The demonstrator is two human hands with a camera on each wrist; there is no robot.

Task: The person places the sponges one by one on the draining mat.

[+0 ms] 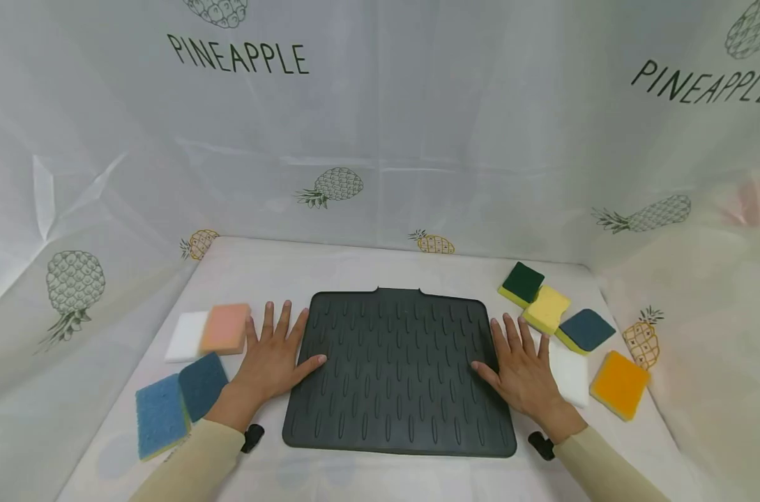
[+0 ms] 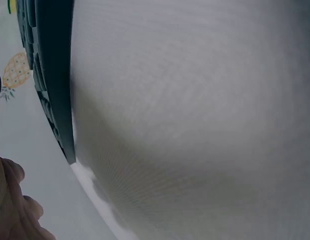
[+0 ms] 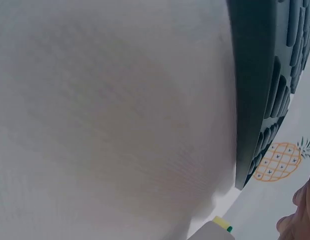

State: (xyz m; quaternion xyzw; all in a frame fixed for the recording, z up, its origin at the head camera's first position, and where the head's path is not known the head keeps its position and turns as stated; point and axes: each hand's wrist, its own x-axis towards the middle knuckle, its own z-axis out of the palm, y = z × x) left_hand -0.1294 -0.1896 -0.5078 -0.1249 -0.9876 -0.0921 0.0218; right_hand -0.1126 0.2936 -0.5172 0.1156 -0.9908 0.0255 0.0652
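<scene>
A dark grey ridged mat (image 1: 399, 376) with a tab on its far edge lies flat in the middle of the table. At its left edge is my left hand (image 1: 270, 362), palm down with fingers spread and the thumb over the mat. My right hand (image 1: 524, 373) mirrors it at the right edge, its thumb also overlapping the mat. Neither hand grips anything. Both wrist views show the mat's raised side, the left one the left side (image 2: 54, 65), the right one the right side (image 3: 255, 85), with a few fingers at the frame edge.
Left of the mat lie a white sponge (image 1: 185, 337), a peach sponge (image 1: 224, 329), a dark blue sponge (image 1: 202, 385) and a light blue one (image 1: 160, 416). On the right are a dark green sponge (image 1: 523, 282), yellow sponge (image 1: 546, 309), navy sponge (image 1: 586, 330), white sponge (image 1: 570, 374) and orange sponge (image 1: 620, 385).
</scene>
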